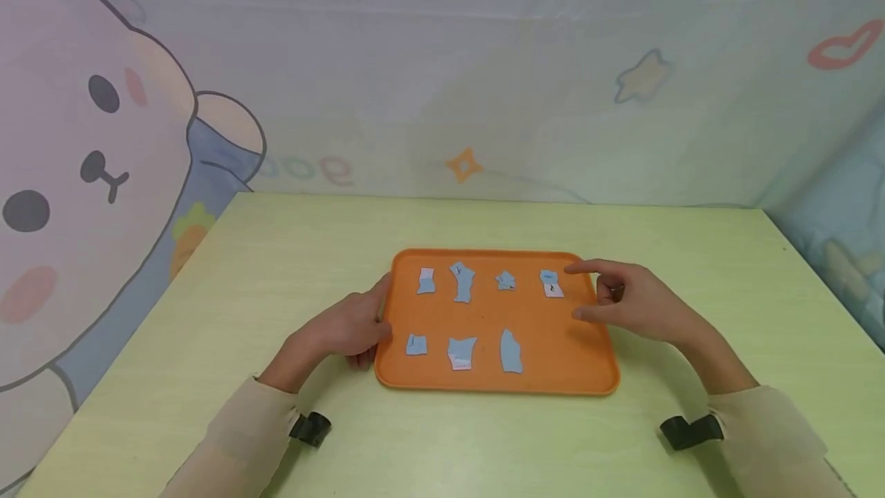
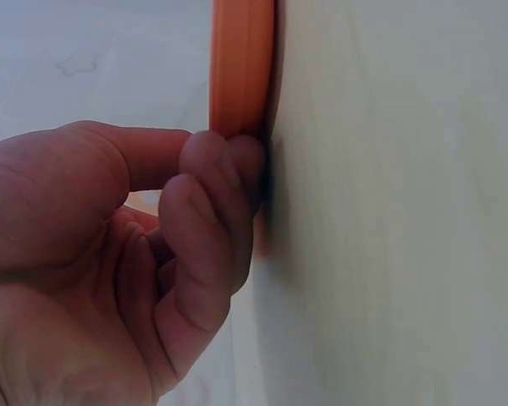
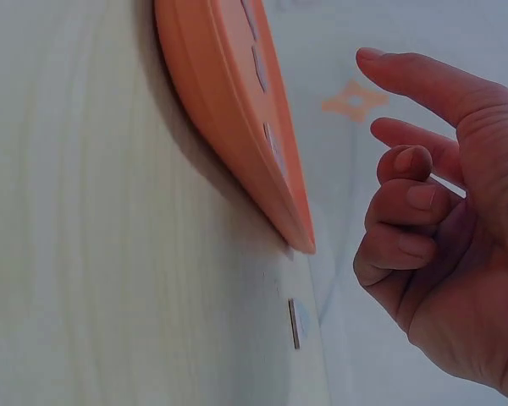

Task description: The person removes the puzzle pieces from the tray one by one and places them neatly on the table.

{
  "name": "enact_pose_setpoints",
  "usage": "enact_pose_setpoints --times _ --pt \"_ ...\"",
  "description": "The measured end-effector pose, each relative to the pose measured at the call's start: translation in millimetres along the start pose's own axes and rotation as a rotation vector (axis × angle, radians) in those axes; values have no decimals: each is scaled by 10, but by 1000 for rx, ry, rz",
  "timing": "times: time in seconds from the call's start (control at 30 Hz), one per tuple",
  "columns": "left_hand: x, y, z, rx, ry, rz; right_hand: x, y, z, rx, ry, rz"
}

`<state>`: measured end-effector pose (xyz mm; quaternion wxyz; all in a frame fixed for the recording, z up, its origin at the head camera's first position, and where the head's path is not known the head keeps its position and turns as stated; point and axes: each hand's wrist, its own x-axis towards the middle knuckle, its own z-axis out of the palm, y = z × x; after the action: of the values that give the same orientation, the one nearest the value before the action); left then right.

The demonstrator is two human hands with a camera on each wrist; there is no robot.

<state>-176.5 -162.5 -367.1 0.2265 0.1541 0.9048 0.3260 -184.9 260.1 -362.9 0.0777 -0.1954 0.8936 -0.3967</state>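
Note:
On the table lies an orange tray point(image 1: 484, 320) bearing several flat, irregular pale blue pieces in two rows. Some, like the back-right piece point(image 1: 551, 283), carry a white part with a dark mark. My left hand point(image 1: 353, 323) holds the tray's left rim; in the left wrist view its fingers point(image 2: 207, 211) curl against the edge. Over the tray's right side hovers my right hand point(image 1: 639, 302), holding nothing. Its index finger and thumb spread apart near the back-right piece, and the other fingers are curled. The front row includes a curved, plain blue piece point(image 1: 511, 352).
One more flat piece point(image 3: 297, 323) rests on the table beyond the tray's corner in the right wrist view; the head view does not show it. The pale yellow table point(image 1: 664, 244) ends at a printed cloth backdrop point(image 1: 484, 98).

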Motion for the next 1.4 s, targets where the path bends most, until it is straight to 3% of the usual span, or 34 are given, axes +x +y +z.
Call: enact_pose_setpoints --times 0.43,0.83,1.4 --pt "12 8 -17 18 -5 -10 32 -178 207 36 -95 -60" --pt "19 -6 -20 19 -3 -17 70 -243 466 -28 -231 -40" --pt "10 -12 12 13 -6 -25 50 -332 594 -65 -280 -61"
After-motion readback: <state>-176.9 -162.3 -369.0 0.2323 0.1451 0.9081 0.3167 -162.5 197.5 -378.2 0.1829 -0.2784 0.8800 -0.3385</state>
